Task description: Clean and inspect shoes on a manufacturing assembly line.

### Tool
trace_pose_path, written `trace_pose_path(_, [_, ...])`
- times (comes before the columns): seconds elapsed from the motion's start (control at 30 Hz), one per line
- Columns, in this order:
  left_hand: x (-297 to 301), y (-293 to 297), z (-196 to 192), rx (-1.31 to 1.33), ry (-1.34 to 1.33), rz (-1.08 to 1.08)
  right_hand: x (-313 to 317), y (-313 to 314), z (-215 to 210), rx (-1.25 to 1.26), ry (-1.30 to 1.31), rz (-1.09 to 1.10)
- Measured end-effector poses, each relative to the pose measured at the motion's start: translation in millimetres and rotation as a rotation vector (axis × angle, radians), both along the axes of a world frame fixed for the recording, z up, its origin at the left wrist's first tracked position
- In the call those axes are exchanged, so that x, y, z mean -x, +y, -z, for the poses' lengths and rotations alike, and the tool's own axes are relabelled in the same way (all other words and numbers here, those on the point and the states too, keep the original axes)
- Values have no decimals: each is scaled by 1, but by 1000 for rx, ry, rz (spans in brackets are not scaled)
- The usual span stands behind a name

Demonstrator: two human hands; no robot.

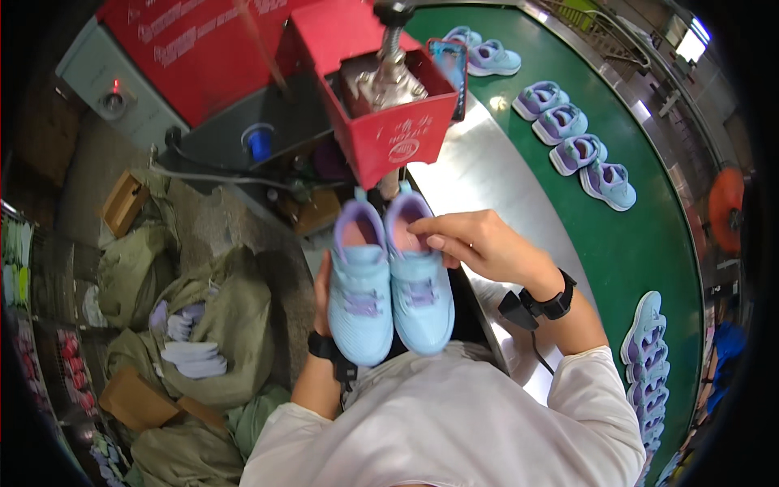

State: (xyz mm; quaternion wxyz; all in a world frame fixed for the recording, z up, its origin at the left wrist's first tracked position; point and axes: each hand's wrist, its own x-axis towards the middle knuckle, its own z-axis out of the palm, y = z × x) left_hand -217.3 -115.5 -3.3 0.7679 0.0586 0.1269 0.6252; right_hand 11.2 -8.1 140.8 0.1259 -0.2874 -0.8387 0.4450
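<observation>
Two light-blue children's sneakers with lavender linings and straps are side by side before me, toes toward my body: the left sneaker and the right sneaker. My left hand is closed against the outer side of the left sneaker; most of its fingers are hidden behind it. My right hand bends over the collar of the right sneaker. Its index finger reaches into the opening, toward the pink insole, while other fingers are at the outer collar edge.
A red machine with a metal spindle stands just ahead. On the right, a green conveyor belt carries several matching sneakers behind a metal edge. To the left are sacks with white insoles and a blue cup.
</observation>
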Motion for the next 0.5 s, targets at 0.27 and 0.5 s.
trace_pose_path(0.27, [-68, 35, -13, -91, 36, 568, -74, -14, 9, -1000, -267, -153])
trace_pose_path(0.5, [-104, 90, -6, -311, 96, 720, -261, -61, 31, -685, -621, 1003])
